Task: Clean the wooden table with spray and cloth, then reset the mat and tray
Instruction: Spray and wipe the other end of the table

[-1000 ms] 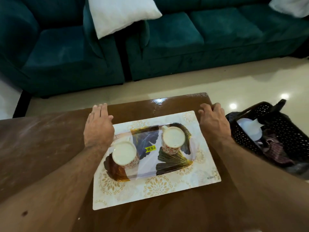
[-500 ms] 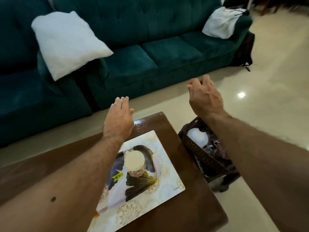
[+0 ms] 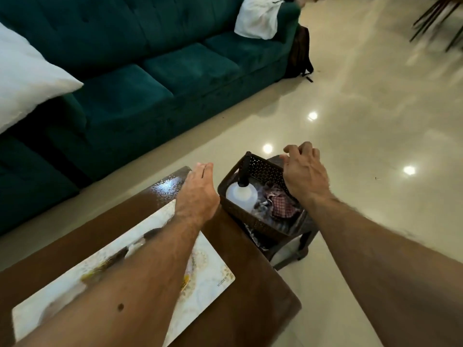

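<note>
Checked cloth (image 3: 280,206) in basket (image 3: 260,169), just beneath right hand (image 3: 304,175)

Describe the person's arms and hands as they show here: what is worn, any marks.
Both forearms are bare as far as the picture shows; no sleeve, watch, ring or glove is in view on the left hand or the right hand. Both arms carry fine hair. The left forearm has a small dark round mark on it, near the bottom of the picture. Nails look short and plain.

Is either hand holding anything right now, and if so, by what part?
Nothing is held. The right hand hovers over the basket; the left hand is open, empty.
</note>
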